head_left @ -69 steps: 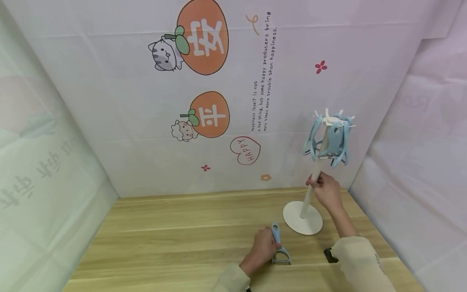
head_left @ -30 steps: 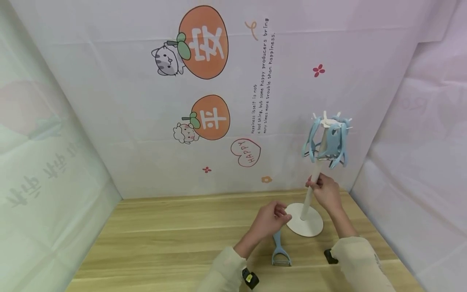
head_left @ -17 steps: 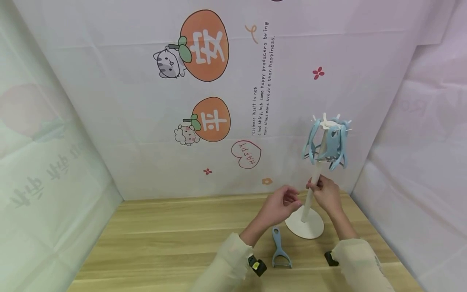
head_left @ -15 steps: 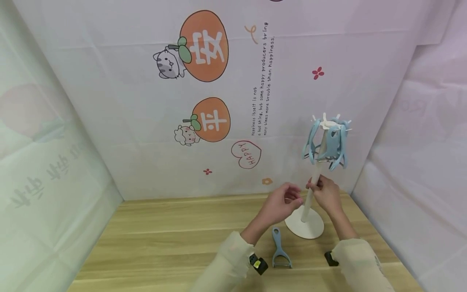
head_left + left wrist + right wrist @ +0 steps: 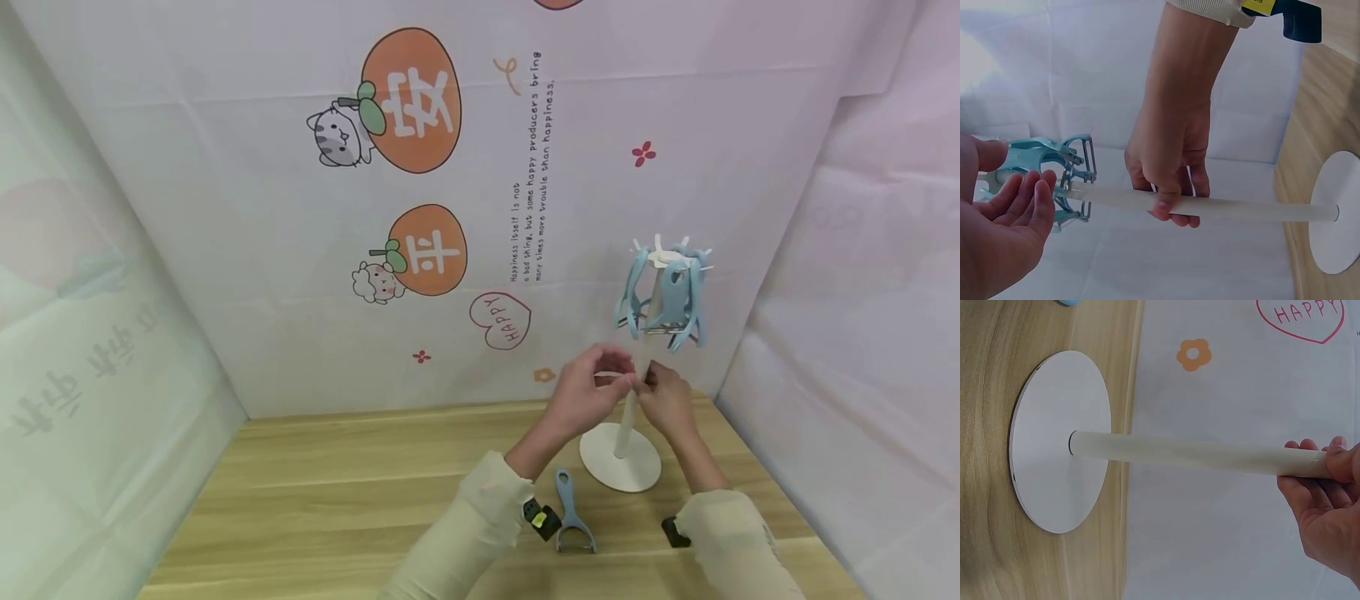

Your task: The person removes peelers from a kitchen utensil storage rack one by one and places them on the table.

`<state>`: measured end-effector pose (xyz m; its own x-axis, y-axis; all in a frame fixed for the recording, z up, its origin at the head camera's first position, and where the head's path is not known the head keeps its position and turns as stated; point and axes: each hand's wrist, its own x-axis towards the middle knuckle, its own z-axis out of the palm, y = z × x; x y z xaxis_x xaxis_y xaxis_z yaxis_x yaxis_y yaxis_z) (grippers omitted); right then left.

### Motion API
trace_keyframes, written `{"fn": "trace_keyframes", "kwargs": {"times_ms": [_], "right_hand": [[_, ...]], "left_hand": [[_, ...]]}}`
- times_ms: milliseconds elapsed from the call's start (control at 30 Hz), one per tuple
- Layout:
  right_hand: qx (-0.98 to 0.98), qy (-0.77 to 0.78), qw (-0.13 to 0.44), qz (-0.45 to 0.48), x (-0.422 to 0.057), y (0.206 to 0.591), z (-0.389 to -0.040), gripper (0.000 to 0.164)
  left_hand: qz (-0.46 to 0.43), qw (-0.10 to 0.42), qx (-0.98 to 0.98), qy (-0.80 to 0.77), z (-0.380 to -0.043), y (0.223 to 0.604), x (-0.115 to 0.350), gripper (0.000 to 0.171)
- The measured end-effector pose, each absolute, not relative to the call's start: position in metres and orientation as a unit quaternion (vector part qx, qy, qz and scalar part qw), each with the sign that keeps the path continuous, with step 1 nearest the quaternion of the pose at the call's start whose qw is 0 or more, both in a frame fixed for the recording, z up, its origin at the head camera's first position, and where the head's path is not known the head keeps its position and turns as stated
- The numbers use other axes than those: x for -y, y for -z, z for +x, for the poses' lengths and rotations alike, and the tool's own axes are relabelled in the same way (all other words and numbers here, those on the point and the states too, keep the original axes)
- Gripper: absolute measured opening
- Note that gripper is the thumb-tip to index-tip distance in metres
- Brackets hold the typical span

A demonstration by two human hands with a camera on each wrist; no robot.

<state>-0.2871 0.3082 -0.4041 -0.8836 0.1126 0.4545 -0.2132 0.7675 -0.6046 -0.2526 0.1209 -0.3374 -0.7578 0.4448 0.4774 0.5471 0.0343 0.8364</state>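
In the head view, a white stand with a round base (image 5: 618,471) and a prong-topped pole (image 5: 627,417) stands on the table's right side. Several light blue Y-shaped peelers (image 5: 677,300) hang from its prongs. My right hand (image 5: 666,404) grips the pole about midway up; the right wrist view shows its fingers and thumb wrapped round the pole. My left hand (image 5: 588,387) is beside the pole, just below the hanging peelers, fingers loosely bent. Nothing is held in its palm (image 5: 997,250) in the left wrist view. Another light blue peeler (image 5: 567,500) lies on the table, blade end toward me.
The wooden table (image 5: 337,483) meets a white printed cloth backdrop (image 5: 300,333) behind the stand. Cloth walls close in the left and right sides. A black wrist camera (image 5: 542,518) on my left sleeve overlaps the lying peeler's edge.
My left hand has let go of the peeler on the table and risen up and right to the pole. My right hand has kept its grip on the pole.
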Motion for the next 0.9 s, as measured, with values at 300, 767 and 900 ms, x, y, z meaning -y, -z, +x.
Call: {"fn": "trace_keyframes", "kwargs": {"times_ms": [300, 767, 900], "right_hand": [[0.907, -0.339, 0.248, 0.033, -0.307, 0.406, -0.288, 0.028], [0.905, -0.319, 0.278, 0.038, -0.311, 0.409, -0.290, 0.018], [0.905, -0.313, 0.285, 0.044, -0.312, 0.410, -0.291, 0.013]], "left_hand": [[-0.341, 0.042, 0.711, 0.614, -0.255, 0.326, -0.127, 0.029], [-0.350, 0.076, 0.720, 0.595, -0.259, 0.304, -0.145, 0.041], [-0.346, 0.089, 0.724, 0.589, -0.260, 0.298, -0.150, 0.044]]}}
